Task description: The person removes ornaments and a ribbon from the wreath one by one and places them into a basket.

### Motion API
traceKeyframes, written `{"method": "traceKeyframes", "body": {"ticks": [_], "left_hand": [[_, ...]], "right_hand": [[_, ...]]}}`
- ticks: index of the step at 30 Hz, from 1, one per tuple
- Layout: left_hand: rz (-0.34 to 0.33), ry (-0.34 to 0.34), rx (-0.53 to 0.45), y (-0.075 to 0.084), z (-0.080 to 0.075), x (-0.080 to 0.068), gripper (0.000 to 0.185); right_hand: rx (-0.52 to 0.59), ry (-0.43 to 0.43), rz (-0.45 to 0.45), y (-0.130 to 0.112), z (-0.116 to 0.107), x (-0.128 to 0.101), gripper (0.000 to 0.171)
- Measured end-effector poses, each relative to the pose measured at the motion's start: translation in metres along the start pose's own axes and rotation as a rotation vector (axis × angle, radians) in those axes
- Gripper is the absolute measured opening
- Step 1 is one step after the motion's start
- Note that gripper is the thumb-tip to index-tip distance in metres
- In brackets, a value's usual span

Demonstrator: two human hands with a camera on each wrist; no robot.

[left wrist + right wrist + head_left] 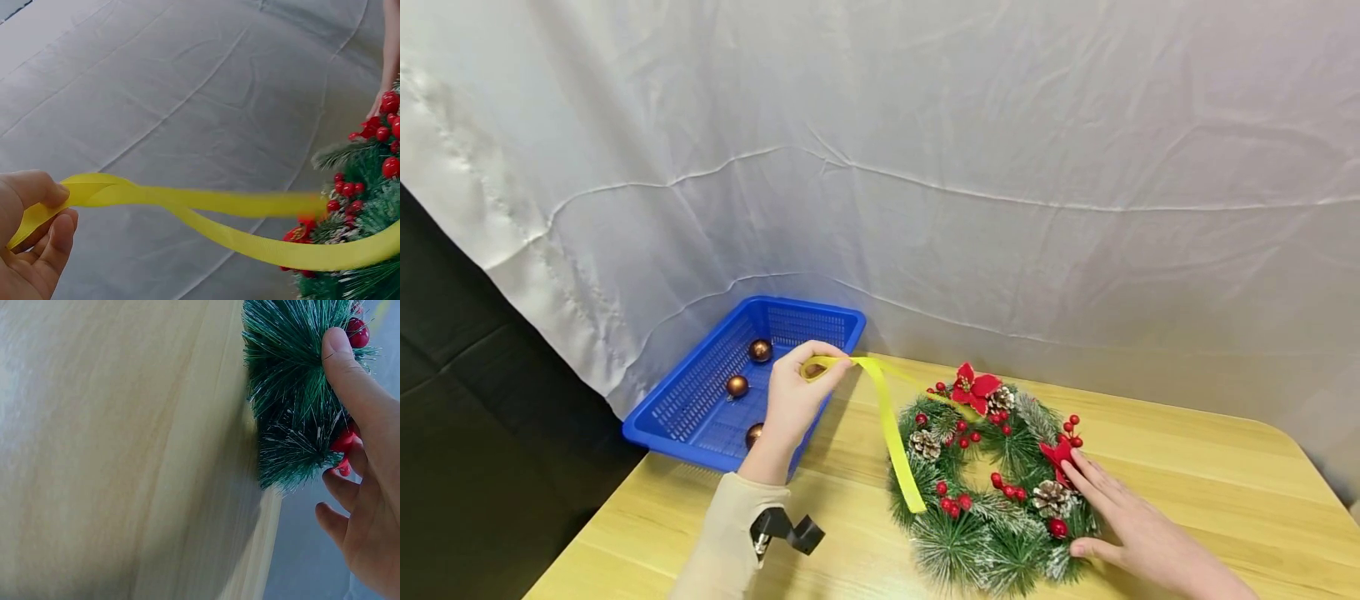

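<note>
A yellow ribbon (891, 442) is pinched between the thumb and fingers of my left hand (797, 392), which is raised beside the basket. In the left wrist view two lengths of the ribbon (237, 240) stretch from the left hand (37, 231) toward the wreath. The green wreath (951, 546) lies on the table, decorated with red berries, pinecones (1051, 497) and red flowers (975, 388). My right hand (1138, 525) touches its right side, fingers extended near a red flower. In the right wrist view the thumb of the right hand (369, 475) lies against the green needles (300, 356).
A blue plastic basket (643, 433) stands at the left of the wooden table (1187, 450), with several brown ball ornaments (737, 386) inside. Grey-white cloth (1000, 183) hangs behind the table. A black mount (786, 530) is strapped to the left wrist.
</note>
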State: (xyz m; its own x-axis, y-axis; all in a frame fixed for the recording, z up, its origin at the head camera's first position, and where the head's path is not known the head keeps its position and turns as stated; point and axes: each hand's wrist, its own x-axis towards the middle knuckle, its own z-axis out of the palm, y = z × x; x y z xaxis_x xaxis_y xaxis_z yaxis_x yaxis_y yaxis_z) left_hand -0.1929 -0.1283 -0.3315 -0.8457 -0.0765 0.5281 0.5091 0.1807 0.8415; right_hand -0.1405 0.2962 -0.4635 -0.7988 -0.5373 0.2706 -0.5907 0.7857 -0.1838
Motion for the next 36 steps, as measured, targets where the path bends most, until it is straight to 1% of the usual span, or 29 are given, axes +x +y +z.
{"method": "traceKeyframes", "body": {"ticks": [2,10,12,16,18,19,21,23,27,30,33,36], "left_hand": [[-0.009,0.014,-0.028,0.000,-0.004,0.002,0.009],[-0.014,0.102,-0.028,-0.002,-0.023,0.008,0.011],[-0.025,0.133,-0.028,-0.005,-0.029,0.010,0.012],[-0.056,0.212,-0.020,-0.021,-0.045,0.015,0.015],[-0.054,0.256,-0.022,-0.030,-0.053,0.018,0.016],[-0.050,0.277,-0.025,-0.031,-0.057,0.018,0.017],[-0.041,0.316,-0.024,-0.033,-0.064,0.020,0.017],[-0.031,0.354,-0.038,-0.034,-0.071,0.020,0.013],[-0.032,0.429,-0.059,-0.033,-0.084,0.021,0.015],[-0.030,0.495,-0.073,-0.033,-0.093,0.023,0.017],[-0.023,0.552,-0.097,-0.034,-0.100,0.023,0.010],[-0.004,0.593,-0.148,-0.034,-0.106,0.023,0.007]], "right_hand": [[0.005,-0.004,0.009,0.000,-0.001,0.000,0.091],[0.047,-0.056,0.067,-0.001,-0.004,0.003,0.092],[0.053,-0.059,0.071,-0.001,-0.004,0.003,0.092],[0.047,-0.058,0.078,-0.002,-0.004,0.002,0.092],[0.046,-0.054,0.072,-0.002,-0.004,0.002,0.092],[0.044,-0.054,0.071,-0.002,-0.004,0.002,0.092],[0.042,-0.047,0.066,-0.002,-0.004,0.001,0.092],[0.037,-0.036,0.054,-0.002,-0.003,0.001,0.091],[0.028,-0.019,0.038,-0.002,-0.003,0.000,0.091],[0.027,-0.025,0.036,-0.001,-0.002,0.001,0.091],[0.029,-0.032,0.036,0.000,-0.002,0.002,0.092],[0.024,-0.026,0.032,0.001,-0.001,0.001,0.092]]}}
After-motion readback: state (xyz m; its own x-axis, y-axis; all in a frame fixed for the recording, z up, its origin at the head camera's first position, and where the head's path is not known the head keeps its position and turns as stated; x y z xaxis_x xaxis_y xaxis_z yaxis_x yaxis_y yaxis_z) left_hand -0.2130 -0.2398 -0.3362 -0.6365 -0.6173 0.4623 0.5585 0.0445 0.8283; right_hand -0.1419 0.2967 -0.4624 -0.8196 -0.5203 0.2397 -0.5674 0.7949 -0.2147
